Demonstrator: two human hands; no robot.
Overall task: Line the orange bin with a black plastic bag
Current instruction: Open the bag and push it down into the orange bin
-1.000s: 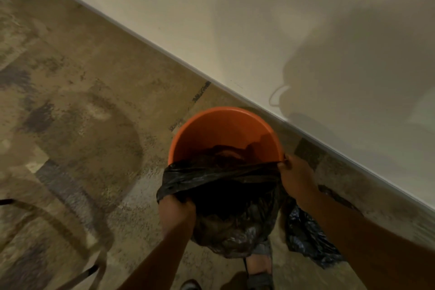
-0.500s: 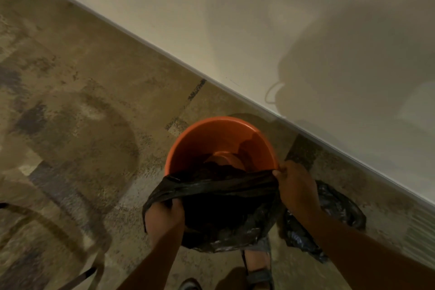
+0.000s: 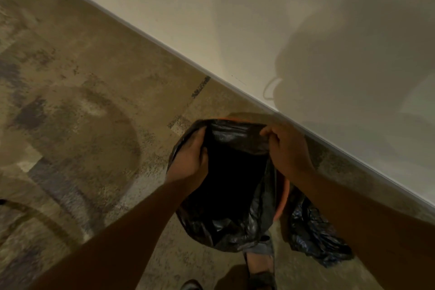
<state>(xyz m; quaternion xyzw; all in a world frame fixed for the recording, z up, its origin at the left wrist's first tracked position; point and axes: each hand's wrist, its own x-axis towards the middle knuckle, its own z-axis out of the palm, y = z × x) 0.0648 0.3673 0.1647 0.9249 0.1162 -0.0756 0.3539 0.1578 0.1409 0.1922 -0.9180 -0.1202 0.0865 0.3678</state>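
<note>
The orange bin [image 3: 285, 198] stands on the floor near the wall, almost wholly covered by the black plastic bag [image 3: 235, 186]. Only a sliver of its rim shows on the right side and at the far edge. The bag's mouth is spread over the bin, its inside dark. My left hand [image 3: 190, 158] grips the bag's edge at the bin's left side. My right hand [image 3: 287, 148] pinches the bag's edge at the far right of the rim.
A second crumpled black bag [image 3: 315, 235] lies on the floor right of the bin. The white wall and baseboard [image 3: 341, 146] run diagonally just behind it. Mottled carpet floor [image 3: 82, 125] spreads to the left. My foot [image 3: 261, 266] is below the bin.
Both hands moved forward with the bag's edge, from the near side to the far rim. The bag's mouth now covers the orange interior that showed before.
</note>
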